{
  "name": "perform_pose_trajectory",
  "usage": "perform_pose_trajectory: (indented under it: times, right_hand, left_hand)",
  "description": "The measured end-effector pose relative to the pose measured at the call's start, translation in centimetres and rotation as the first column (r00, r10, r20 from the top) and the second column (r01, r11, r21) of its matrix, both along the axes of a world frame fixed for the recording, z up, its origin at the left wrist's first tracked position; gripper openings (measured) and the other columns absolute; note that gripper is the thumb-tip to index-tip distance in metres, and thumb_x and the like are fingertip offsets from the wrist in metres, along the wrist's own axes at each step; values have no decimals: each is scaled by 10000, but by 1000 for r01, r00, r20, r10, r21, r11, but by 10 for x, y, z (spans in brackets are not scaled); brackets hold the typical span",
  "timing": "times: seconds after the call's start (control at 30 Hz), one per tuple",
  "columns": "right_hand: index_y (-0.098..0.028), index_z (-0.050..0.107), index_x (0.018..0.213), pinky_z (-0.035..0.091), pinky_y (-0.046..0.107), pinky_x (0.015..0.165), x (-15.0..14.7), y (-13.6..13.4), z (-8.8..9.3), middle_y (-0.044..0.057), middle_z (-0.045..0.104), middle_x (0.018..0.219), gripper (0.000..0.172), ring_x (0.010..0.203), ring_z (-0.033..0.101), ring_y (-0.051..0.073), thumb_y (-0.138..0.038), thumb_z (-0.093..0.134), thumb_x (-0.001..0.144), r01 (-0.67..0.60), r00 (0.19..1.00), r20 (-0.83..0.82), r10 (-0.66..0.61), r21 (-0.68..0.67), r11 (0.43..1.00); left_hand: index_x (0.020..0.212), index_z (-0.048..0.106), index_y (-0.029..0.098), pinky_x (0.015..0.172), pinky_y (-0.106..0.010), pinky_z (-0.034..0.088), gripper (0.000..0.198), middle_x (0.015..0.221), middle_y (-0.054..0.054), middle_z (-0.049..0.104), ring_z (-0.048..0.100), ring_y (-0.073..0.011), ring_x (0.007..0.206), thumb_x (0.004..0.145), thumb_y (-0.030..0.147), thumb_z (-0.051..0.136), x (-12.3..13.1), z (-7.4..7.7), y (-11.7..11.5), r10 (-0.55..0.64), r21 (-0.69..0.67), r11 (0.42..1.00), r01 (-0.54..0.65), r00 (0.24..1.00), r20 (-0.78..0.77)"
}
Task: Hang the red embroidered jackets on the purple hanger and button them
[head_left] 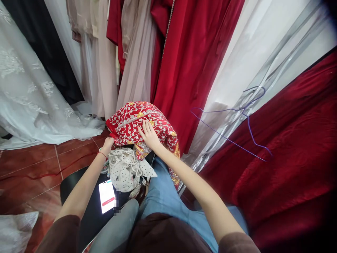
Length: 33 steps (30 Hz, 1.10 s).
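The embroidered red cloth (126,128) lies just beyond the polka-dot bundle (122,175), its edge clamped in the fingers of the left hand (108,143), its top seemingly steadied by the right hand (151,137), fingers slightly apart, while a phone (106,195) lies screen-up, perhaps for reading, on the bundle's near side.

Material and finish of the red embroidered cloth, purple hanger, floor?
Red cloth: probably woven fabric with silver and gold embroidery; glints hint at metallic thread or beads. Purple hanger: likely smooth coated wire; thin, evenly coloured. Floor: likely glazed ceramic tile; grout lines, sheen.
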State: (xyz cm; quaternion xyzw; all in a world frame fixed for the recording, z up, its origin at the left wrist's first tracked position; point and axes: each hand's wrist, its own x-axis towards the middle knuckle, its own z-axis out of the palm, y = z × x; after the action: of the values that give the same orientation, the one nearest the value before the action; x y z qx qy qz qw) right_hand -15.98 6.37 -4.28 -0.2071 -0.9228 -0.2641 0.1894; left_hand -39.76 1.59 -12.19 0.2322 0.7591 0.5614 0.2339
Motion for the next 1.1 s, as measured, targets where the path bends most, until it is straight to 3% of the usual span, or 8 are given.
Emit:
perform_pose_trajectory:
  times: [0.17, 0.4, 0.5, 0.6, 0.77, 0.9, 1.03, 1.1]
  right_hand:
    - [-41, 480, 1419, 248, 548, 1198, 0, -7, 15, 267, 404, 1528, 552, 1436, 385, 319, -132, 539, 878, 4, 997, 81, -3, -2, 1000]
    - [-111, 556, 1334, 223, 558, 1160, 29, -20, 70, 235, 513, 1431, 480, 1350, 441, 347, -164, 576, 858, 24, 997, 72, -24, -2, 1000]
    - [-107, 464, 1431, 288, 558, 1103, 50, -12, 73, 249, 419, 1509, 674, 1348, 407, 381, -231, 652, 796, 154, 983, -82, -163, -99, 983]
    - [-114, 472, 1436, 362, 495, 1038, 63, -3, 65, 230, 429, 1511, 671, 1276, 461, 369, -251, 627, 798, 200, 963, -141, -229, -193, 961]
    - [-145, 518, 1418, 375, 457, 1027, 62, -2, 51, 193, 445, 1510, 589, 1264, 460, 347, -200, 565, 833, 205, 940, -226, -256, -225, 952]
    - [-213, 563, 1387, 403, 422, 1000, 57, -4, 47, 135, 538, 1427, 511, 1205, 511, 303, -161, 494, 884, 200, 899, -340, -276, -242, 950]
    - [-282, 580, 1369, 414, 386, 995, 52, -4, 48, 84, 606, 1327, 502, 1170, 538, 265, -151, 502, 890, 202, 863, -408, -298, -261, 944]
    - [-290, 602, 1341, 423, 381, 990, 50, -4, 51, 76, 631, 1284, 459, 1151, 555, 258, -168, 481, 916, 223, 843, -419, -337, -298, 928]
  left_hand:
    - [1076, 577, 114, 1105, -423, 403, 359, 1181, -184, 634, 519, -318, 1282, 722, 87, 526, 7, 14, -2, 25, 103, 995, 3, 963, -267]
    - [1325, 519, 125, 1190, -430, 308, 426, 1411, -178, 534, 452, -254, 1362, 941, 269, 404, 92, 101, 15, 52, 375, 843, 385, 637, -769]
    - [1336, 553, 164, 1217, -436, 245, 429, 1453, -121, 533, 409, -235, 1409, 955, 296, 407, 133, 127, 25, -36, 296, 769, 567, 500, -865]
    - [1256, 635, 192, 1228, -421, 207, 419, 1398, -74, 599, 442, -210, 1385, 978, 285, 336, 154, 135, 36, -182, 150, 740, 656, 409, -894]
    - [1193, 669, 202, 1235, -389, 183, 424, 1370, -44, 625, 445, -172, 1379, 985, 260, 305, 156, 125, 37, -205, 198, 733, 651, 489, -848]
    - [1078, 682, 190, 1168, -362, 330, 329, 1259, -70, 679, 535, -181, 1289, 956, 270, 388, 172, 105, 11, -156, 455, 671, 585, 711, -686]
    - [798, 639, 194, 853, -270, 524, 187, 853, -37, 701, 666, -146, 838, 870, 232, 470, 204, 84, -9, 9, 858, 469, 209, 970, -241]
    - [715, 614, 192, 622, -218, 496, 152, 656, 6, 626, 575, -103, 557, 815, 222, 503, 212, 78, -9, -131, 884, 425, 194, 980, -151]
